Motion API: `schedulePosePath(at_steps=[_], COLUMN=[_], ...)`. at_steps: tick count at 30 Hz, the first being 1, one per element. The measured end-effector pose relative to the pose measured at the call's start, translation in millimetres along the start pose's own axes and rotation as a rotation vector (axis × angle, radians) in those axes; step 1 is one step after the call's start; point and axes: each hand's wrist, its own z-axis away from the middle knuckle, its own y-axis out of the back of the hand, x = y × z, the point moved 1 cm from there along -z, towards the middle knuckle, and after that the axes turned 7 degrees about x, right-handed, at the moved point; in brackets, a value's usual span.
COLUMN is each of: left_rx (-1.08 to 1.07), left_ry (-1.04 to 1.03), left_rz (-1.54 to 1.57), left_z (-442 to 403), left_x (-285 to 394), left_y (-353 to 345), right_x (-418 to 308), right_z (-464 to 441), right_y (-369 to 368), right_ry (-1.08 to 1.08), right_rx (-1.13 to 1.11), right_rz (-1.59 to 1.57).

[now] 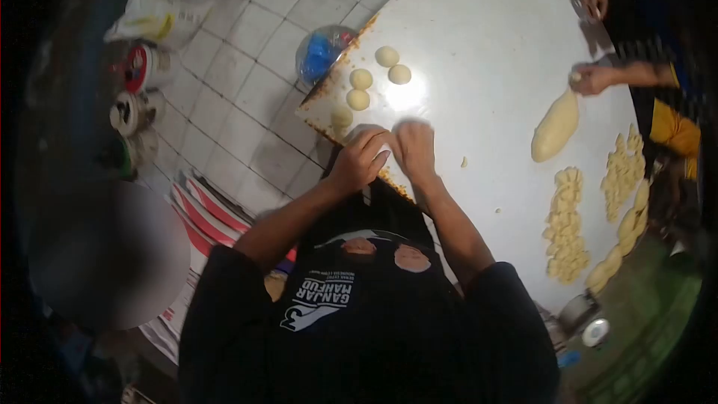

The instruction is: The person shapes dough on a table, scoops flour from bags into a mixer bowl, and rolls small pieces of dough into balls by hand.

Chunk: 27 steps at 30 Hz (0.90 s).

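My left hand point(360, 158) is at the table's near edge with its fingers curled; what it holds, if anything, is hidden. Beside it my right hand point(414, 151) is closed, knuckles up, on the white tabletop point(479, 105), and nothing can be made out under its fingers. Past my hands lie round dough balls: one pair point(360, 90) close to the table's left edge and another pair point(394, 65) farther off. A paler, blurred dough piece point(341, 120) sits near the corner, just beyond my left hand.
At the right, another person's hand point(594, 79) touches the tip of a large dough lump point(556, 129). Rows of cut dough pieces point(566, 226) lie nearer me. A bag with blue contents point(320, 52) is beside the table edge; containers point(142, 67) stand at the left.
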Motion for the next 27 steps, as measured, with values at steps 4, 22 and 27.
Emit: schedulePosePath(at_steps=[4,22,27], left_rx=[0.252,0.109,-0.241], left_ry=[0.088,-0.053,-0.331], left_rz=[-0.186,-0.451,-0.426], left_z=[-19.1,-164.5,-164.3], left_x=[-2.9,-71.0,-41.1], left_y=[12.8,24.7,-7.8], right_x=[45.8,-11.7,-25.9], right_z=[16.3,-69.5,5.6], right_y=[29.3,44.5,102.8], right_ry=[0.017,-0.462,-0.365], right_rx=[0.086,0.36,0.222], right_rz=[0.043,-0.096,-0.017])
